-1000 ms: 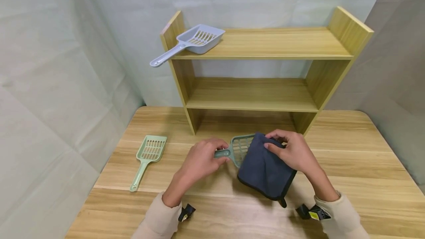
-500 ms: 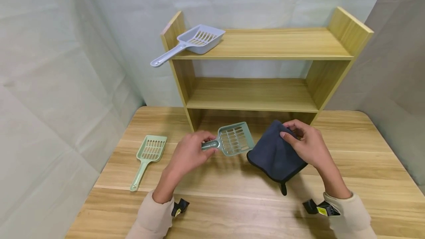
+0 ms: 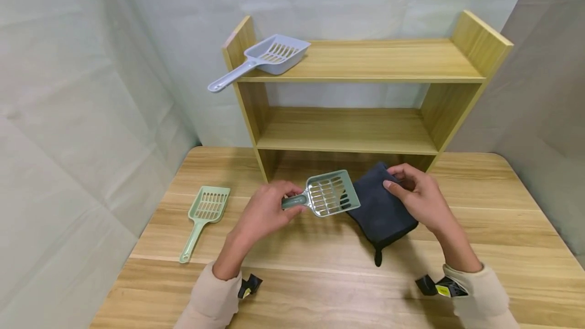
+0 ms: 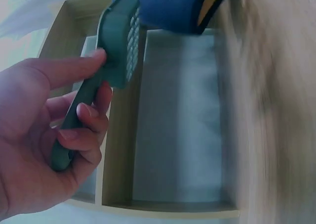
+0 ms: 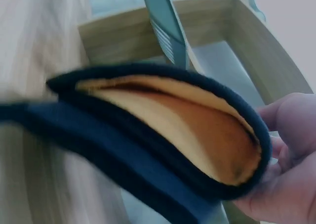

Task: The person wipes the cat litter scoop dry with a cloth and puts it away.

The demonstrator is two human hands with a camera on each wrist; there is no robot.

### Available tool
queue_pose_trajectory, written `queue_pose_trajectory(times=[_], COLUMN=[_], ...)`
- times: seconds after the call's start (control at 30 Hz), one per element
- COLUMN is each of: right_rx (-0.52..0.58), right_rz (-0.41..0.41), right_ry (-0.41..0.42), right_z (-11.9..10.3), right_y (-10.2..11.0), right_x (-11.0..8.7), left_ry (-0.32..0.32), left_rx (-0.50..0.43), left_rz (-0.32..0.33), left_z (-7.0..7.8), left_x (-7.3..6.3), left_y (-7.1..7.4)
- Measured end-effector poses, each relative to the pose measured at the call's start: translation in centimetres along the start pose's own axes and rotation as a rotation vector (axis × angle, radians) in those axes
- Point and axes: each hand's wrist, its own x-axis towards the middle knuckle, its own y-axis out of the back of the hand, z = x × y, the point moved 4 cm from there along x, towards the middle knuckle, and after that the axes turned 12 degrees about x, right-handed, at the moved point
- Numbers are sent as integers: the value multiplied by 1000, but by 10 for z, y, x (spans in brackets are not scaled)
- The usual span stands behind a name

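Observation:
My left hand (image 3: 265,211) grips the handle of a dark green slotted litter scoop (image 3: 330,194), lifted over the table with its pan toward the right. In the left wrist view the fingers curl round the handle of the scoop (image 4: 116,51). My right hand (image 3: 418,194) pinches a folded navy cloth (image 3: 381,204) with black edging and a hanging loop. The scoop's front edge overlaps the cloth in the head view. In the right wrist view the folded cloth (image 5: 173,204) shows an orange-yellow inner side.
A light green litter scoop (image 3: 207,209) lies on the wooden table (image 3: 292,288) at left. Behind stands a wooden shelf unit (image 3: 347,143); a lavender litter scoop (image 3: 274,55) rests on its top left, handle jutting past the side. Pale fabric (image 3: 91,116) hangs around.
The dark green scoop was partly under the cloth, then came out and up to the left, and has since shifted slightly right. The cloth has moved right and up and folded over.

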Motion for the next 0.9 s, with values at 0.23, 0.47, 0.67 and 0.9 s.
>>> queue_pose_trajectory(times=[0.23, 0.47, 0.67, 0.9], right_rx=[347, 847, 923, 919], right_rz=[-114, -264, -288, -252], right_ry=[-109, -154, -150, -171], right_z=[1, 1, -4, -6], right_y=[-12, -15, -14, -15], right_x=[0, -3, -5, -5], left_ry=[-70, -122, -140, -173], left_rx=[-34, -117, -176, -195], left_rz=[-3, 25, 20, 43], left_z=[6, 5, 4, 4], left_x=[1, 1, 0, 0], left_y=[-3, -3, 0, 2])
